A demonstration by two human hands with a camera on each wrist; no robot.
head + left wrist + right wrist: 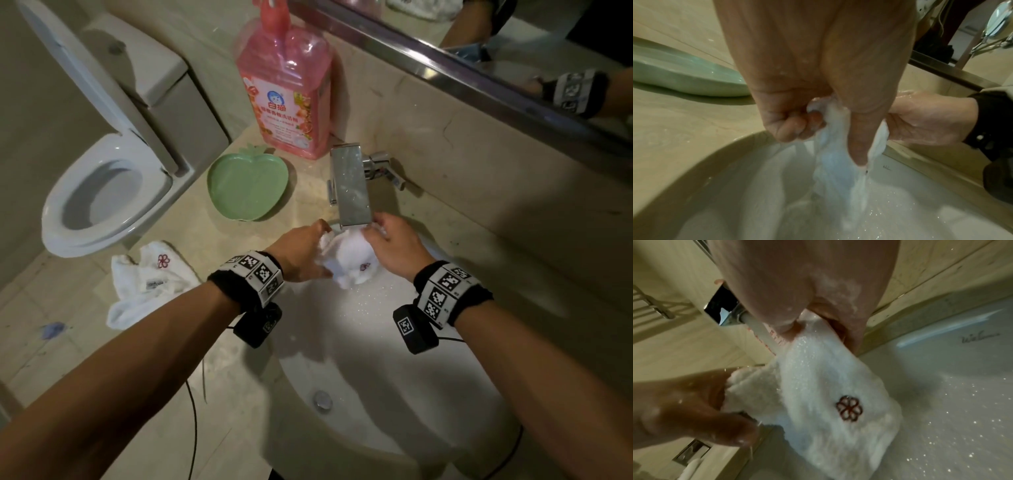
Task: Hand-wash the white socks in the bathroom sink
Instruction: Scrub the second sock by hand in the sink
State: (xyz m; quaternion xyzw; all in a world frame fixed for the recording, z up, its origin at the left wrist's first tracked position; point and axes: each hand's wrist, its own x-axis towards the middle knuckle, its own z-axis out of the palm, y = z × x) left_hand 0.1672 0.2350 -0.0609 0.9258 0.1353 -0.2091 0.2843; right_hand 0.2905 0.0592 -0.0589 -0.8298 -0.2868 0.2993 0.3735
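A wet white sock [347,262] with a small red flower mark [849,408] hangs over the white sink [376,370], just under the chrome tap [351,185]. Water from the tap runs onto the sock [818,386]. My left hand [303,253] grips its left edge, fingers [795,126] curled into the cloth [838,162]. My right hand [394,245] pinches the right edge beside the spout. A second white sock [147,284] with the same flower lies crumpled on the counter, left of the sink.
A pink detergent bottle [286,89] stands at the back of the beige counter [239,394]. A green apple-shaped dish [246,186] lies in front of it. A toilet [102,195] with its lid raised is at the left. A mirror edge [479,78] runs above the tap.
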